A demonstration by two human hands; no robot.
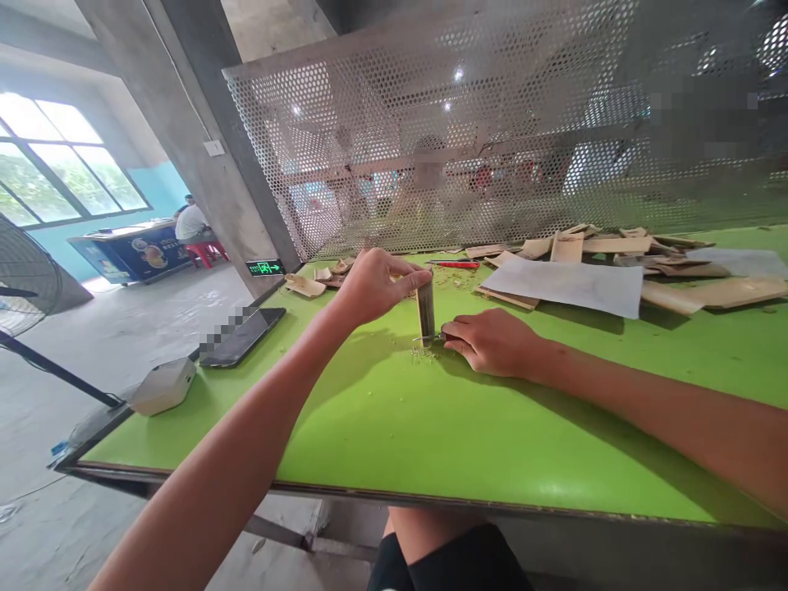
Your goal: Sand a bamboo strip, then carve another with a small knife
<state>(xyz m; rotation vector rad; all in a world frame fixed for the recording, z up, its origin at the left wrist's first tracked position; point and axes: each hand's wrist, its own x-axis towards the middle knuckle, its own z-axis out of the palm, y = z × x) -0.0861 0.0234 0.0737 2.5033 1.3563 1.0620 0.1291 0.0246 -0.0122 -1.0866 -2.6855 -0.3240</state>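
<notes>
A flat strip of bamboo stands upright on the green tabletop. My left hand pinches its top end between thumb and fingers. Closed around a small carving knife, my right hand rests low on the table, just right of the strip. The knife's thin metal blade lies across the strip's lower part; most of the handle is hidden in my fist. Fine shavings are scattered at the strip's foot.
Behind my right hand lie bamboo pieces and a white sheet. A red-handled tool sits near the perforated metal screen. On the left are a dark tablet-like slab, a white box and a fan.
</notes>
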